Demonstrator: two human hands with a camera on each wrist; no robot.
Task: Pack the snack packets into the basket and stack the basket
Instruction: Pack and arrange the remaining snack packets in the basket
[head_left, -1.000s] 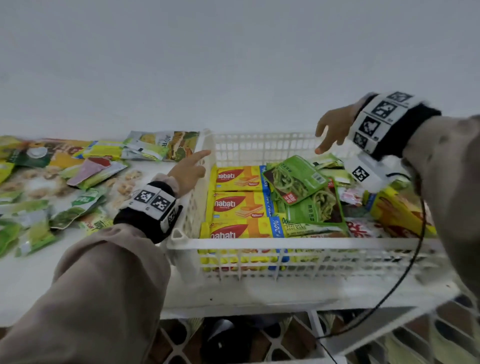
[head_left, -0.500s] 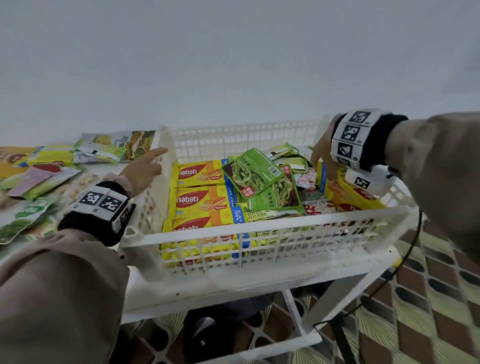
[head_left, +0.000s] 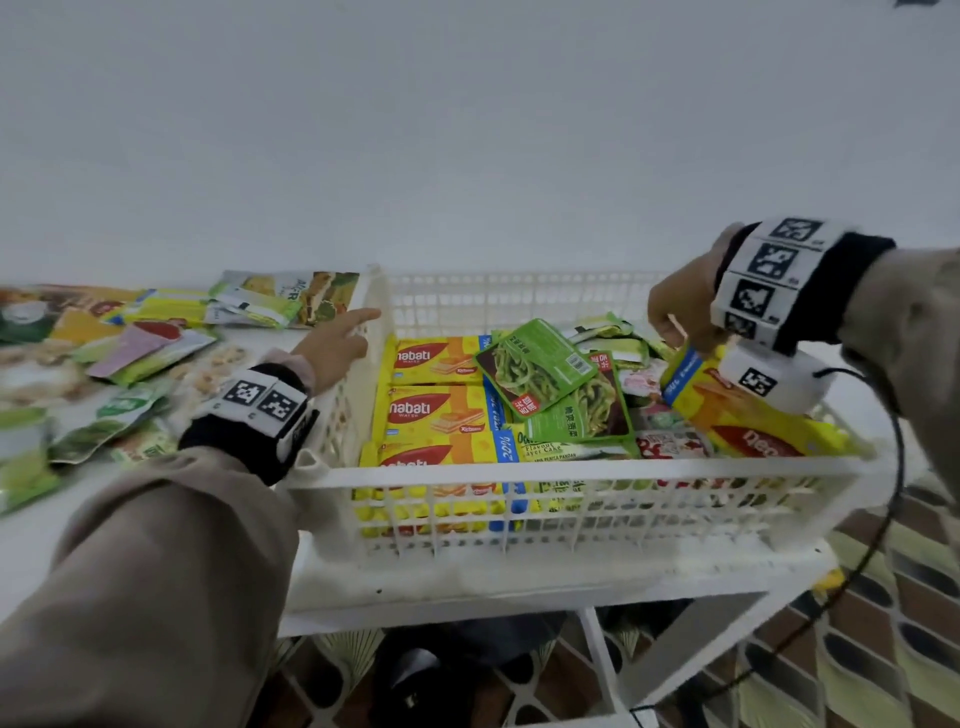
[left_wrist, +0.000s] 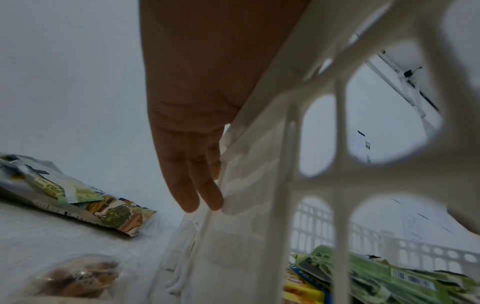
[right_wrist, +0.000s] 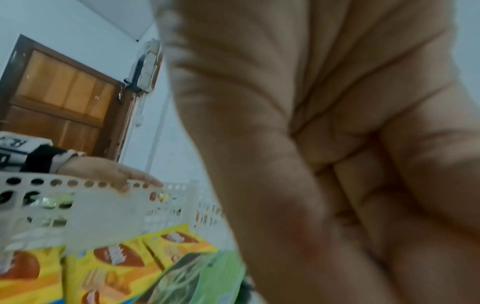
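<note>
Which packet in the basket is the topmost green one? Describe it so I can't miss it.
Look in the white basket, right of the three yellow Nabati packs. The green packet lies tilted atop another green one, and it alone shows a white barcode label and red corner tag.

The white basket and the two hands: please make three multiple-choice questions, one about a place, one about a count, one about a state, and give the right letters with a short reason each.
1. Where does the left hand lie?
A. inside the basket, on the packets
B. against the outside of the basket's left wall
C. flat on the table, apart from the basket

2. How many yellow Nabati packets lie in a column at the left side of the white basket?
A. one
B. three
C. five

3. How are the left hand's fingers?
A. straight, along the wall
B. curled into a fist
C. pinching a packet

Answers: 1 B, the head view shows the hand outside the left wall, touching it. 2 B, three red Nabati logos lie one below another. 3 A, the left wrist view shows straight fingers beside the white lattice.
</note>
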